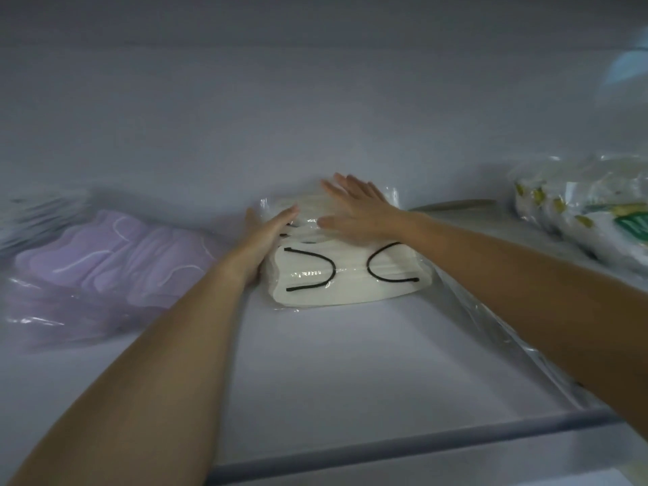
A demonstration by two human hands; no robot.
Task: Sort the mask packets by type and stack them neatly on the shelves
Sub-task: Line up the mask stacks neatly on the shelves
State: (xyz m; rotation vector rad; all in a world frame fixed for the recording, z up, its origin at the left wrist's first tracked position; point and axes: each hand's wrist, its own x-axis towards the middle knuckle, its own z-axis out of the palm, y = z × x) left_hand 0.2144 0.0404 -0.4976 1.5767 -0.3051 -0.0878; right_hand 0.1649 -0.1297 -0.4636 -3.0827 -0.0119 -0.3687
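A clear packet of cream-white masks with black ear loops (pixel 347 278) lies at the back middle of a white shelf (pixel 350 373). My left hand (pixel 264 236) presses flat against the packet's left side, fingers together. Flat on the packet's top rear rests my right hand (pixel 357 208), with its fingers spread. Neither hand grips the packet. To the left lies a stack of purple mask packets (pixel 105 268) with white ear loops. At the right, packets with green and yellow print (pixel 589 212) are piled up.
The shelf's back wall (pixel 315 117) rises right behind the white packet. A grey front edge (pixel 385 447) bounds the shelf. A loose clear plastic sheet (pixel 491 331) lies under my right forearm. More blurred packets (pixel 38 212) sit at the far left.
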